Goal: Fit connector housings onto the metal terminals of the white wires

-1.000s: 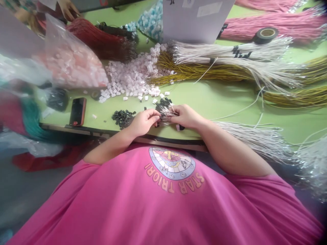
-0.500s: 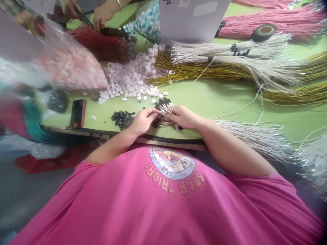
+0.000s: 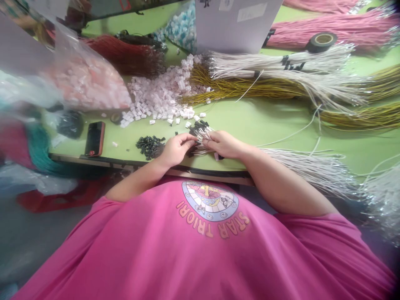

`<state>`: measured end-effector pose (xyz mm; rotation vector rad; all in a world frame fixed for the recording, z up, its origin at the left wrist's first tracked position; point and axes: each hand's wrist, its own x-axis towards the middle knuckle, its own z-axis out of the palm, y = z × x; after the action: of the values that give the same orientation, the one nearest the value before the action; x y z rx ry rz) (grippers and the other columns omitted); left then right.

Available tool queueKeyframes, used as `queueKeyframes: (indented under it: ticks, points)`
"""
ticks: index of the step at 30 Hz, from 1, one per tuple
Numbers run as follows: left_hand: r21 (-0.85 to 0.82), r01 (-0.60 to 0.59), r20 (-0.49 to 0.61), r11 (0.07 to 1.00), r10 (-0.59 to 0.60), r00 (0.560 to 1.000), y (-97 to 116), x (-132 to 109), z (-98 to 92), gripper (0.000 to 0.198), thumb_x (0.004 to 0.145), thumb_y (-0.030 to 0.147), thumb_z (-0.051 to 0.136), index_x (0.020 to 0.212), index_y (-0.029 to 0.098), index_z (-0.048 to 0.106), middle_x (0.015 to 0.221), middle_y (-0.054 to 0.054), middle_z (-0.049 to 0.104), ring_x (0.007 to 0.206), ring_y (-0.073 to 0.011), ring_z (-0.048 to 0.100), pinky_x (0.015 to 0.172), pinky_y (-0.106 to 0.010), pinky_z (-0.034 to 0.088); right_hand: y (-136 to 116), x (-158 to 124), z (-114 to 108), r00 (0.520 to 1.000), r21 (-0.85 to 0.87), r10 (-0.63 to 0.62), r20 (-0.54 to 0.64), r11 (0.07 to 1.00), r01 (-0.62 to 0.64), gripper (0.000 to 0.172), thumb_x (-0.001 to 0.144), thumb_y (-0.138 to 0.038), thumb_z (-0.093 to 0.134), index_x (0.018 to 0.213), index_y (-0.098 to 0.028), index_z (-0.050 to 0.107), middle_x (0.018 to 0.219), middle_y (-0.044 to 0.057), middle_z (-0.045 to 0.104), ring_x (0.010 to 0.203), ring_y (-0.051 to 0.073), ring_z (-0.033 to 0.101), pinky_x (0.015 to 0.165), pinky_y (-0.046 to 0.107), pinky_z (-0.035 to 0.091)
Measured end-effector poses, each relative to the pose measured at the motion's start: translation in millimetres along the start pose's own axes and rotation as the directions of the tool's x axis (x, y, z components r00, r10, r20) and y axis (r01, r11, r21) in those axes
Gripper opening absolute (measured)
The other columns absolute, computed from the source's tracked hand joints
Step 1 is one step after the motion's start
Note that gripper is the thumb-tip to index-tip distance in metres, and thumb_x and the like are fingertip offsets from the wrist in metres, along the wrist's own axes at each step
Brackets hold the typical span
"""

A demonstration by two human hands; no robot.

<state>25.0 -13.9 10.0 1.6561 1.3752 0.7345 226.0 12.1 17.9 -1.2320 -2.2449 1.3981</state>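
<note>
My right hand (image 3: pixel 223 143) is closed over the near end of a bundle of white wires (image 3: pixel 308 166), which runs off to the right along the table edge. Black connectors (image 3: pixel 200 126) cap several wire ends just beyond my fingers. My left hand (image 3: pixel 178 148) meets them from the left, thumb and forefinger pinched together at the wire tips. Whatever sits in that pinch is too small to make out. Left of that hand lies a small heap of black connector housings (image 3: pixel 149 146).
White connector housings (image 3: pixel 159 98) are heaped behind my hands. A phone (image 3: pixel 95 138) and a bag of pinkish parts (image 3: pixel 90 85) are at the left. White wire bundles (image 3: pixel 243 62), yellow wires (image 3: pixel 275 89), pink wires (image 3: pixel 328 29) and a tape roll (image 3: pixel 321 41) lie behind and to the right.
The other person's hands at the upper left have gone out of view, and a dark flat thing shows along the top edge. My own hands have barely moved.
</note>
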Motion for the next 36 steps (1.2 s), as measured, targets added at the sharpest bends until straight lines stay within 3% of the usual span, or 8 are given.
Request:
queueKeyframes:
  ticks: [8, 13, 16, 21, 25, 28, 32, 36]
  points:
    - [0.092, -0.133, 0.005, 0.987, 0.133, 0.991, 0, 0, 4.6, 0.015, 0.081, 0.027, 0.062, 0.087, 0.019, 0.072, 0.092, -0.005, 0.072, 0.086, -0.0173, 0.065, 0.084, -0.031, 0.05, 3, 1, 4, 1.0, 0.038, 0.006, 0.006, 0.999, -0.007, 0.024, 0.09, -0.033, 0.038, 0.072, -0.019, 0.046, 0.051, -0.005, 0.05, 0.039, 0.008, 0.048, 0.05, 0.022, 0.036]
    - [0.11, -0.093, 0.019, 0.99, 0.091, 0.996, 0, 1, 7.8, 0.016, 0.081, 0.028, 0.061, 0.089, 0.019, 0.072, 0.09, -0.004, 0.072, 0.083, -0.0175, 0.065, 0.079, -0.03, 0.05, 4, 1, 6, 1.0, 0.052, 0.007, -0.021, 0.999, -0.006, 0.024, 0.088, -0.034, 0.04, 0.074, -0.018, 0.051, 0.052, -0.005, 0.052, 0.036, 0.007, 0.047, 0.047, 0.022, 0.037]
    - [0.141, -0.103, 0.031, 0.985, 0.1, 0.995, 4, -2, 6.7, 0.017, 0.083, 0.027, 0.058, 0.09, 0.019, 0.071, 0.091, -0.004, 0.071, 0.083, -0.0168, 0.064, 0.08, -0.03, 0.05, 4, 1, 6, 0.994, 0.075, 0.009, -0.108, 0.997, -0.001, 0.021, 0.083, -0.034, 0.048, 0.073, -0.017, 0.056, 0.055, -0.004, 0.056, 0.04, 0.008, 0.051, 0.049, 0.022, 0.039]
    - [0.357, -0.235, -0.045, 0.904, 0.268, 0.962, -3, -3, -27.6, 0.017, 0.084, 0.027, 0.057, 0.093, 0.02, 0.069, 0.105, -0.007, 0.065, 0.097, -0.0188, 0.06, 0.086, -0.031, 0.047, 4, -2, 0, 0.979, 0.234, 0.06, -0.194, 0.972, -0.014, 0.022, 0.074, -0.037, 0.061, 0.078, -0.016, 0.066, 0.06, 0.0, 0.061, 0.054, 0.013, 0.057, 0.051, 0.024, 0.043]
    - [0.612, 0.027, -0.148, 0.791, 0.081, 0.986, -28, 7, -78.7, 0.017, 0.08, 0.027, 0.06, 0.093, 0.022, 0.07, 0.099, -0.008, 0.066, 0.084, -0.0223, 0.06, 0.08, -0.036, 0.046, 3, -2, 0, 0.984, 0.388, 0.127, -0.123, 0.919, -0.07, 0.02, 0.07, -0.033, 0.063, 0.078, -0.015, 0.066, 0.059, 0.0, 0.06, 0.049, 0.012, 0.054, 0.044, 0.024, 0.043]
    - [0.654, 0.09, -0.088, 0.751, -0.042, 0.995, -47, 13, -99.0, 0.016, 0.074, 0.031, 0.066, 0.087, 0.023, 0.071, 0.095, -0.008, 0.067, 0.076, -0.0222, 0.058, 0.074, -0.036, 0.045, 1, -2, 2, 0.988, 0.442, 0.134, -0.083, 0.893, -0.084, 0.013, 0.07, -0.028, 0.062, 0.074, -0.016, 0.062, 0.056, -0.001, 0.057, 0.043, 0.01, 0.05, 0.039, 0.023, 0.041]
    - [0.623, 0.014, -0.022, 0.782, 0.0, 1.0, -57, 17, -93.4, 0.011, 0.073, 0.029, 0.065, 0.08, 0.023, 0.071, 0.086, -0.007, 0.065, 0.071, -0.0194, 0.055, 0.071, -0.034, 0.044, -1, -2, 4, 0.983, 0.417, 0.15, -0.103, 0.904, -0.094, 0.009, 0.07, -0.024, 0.058, 0.068, -0.016, 0.058, 0.053, -0.001, 0.054, 0.042, 0.01, 0.05, 0.038, 0.022, 0.039]
    - [0.565, 0.036, -0.039, 0.825, -0.017, 0.999, -46, 18, -81.7, 0.007, 0.072, 0.023, 0.064, 0.077, 0.021, 0.068, 0.082, -0.006, 0.064, 0.071, -0.0187, 0.055, 0.072, -0.034, 0.045, -4, -2, 4, 0.981, 0.385, 0.152, -0.124, 0.918, -0.093, 0.011, 0.071, -0.023, 0.055, 0.061, -0.017, 0.053, 0.05, -0.002, 0.05, 0.041, 0.009, 0.049, 0.037, 0.022, 0.037]
